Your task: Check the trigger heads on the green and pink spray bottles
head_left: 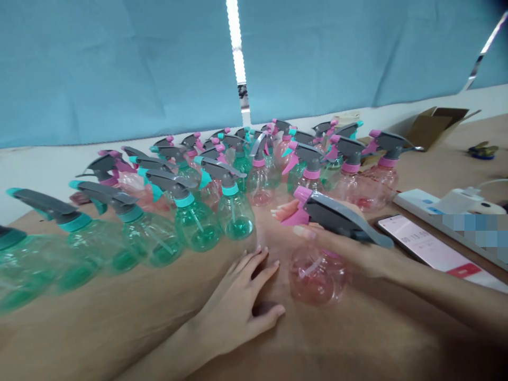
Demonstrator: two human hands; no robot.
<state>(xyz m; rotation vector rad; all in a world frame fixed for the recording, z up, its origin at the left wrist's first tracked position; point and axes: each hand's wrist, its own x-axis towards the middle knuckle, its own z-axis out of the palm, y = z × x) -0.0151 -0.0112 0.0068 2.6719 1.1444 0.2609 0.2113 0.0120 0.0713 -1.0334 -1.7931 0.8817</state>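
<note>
A clear pink spray bottle with a grey and pink trigger head stands at the front, right of centre. My right hand is closed round its neck below the trigger head, the thumb on the near side and other fingertips showing beyond the pink trigger. Palm down on the brown tabletop, my left hand lies with its fingers spread, just left of that bottle and holding nothing. Closest beyond its fingertips are a green spray bottle and another green spray bottle, both with turquoise collars.
Several more green and pink spray bottles crowd the back and left of the table. At the right lie a phone with a running timer and a white power strip. An open cardboard box sits farther back, before a blue curtain.
</note>
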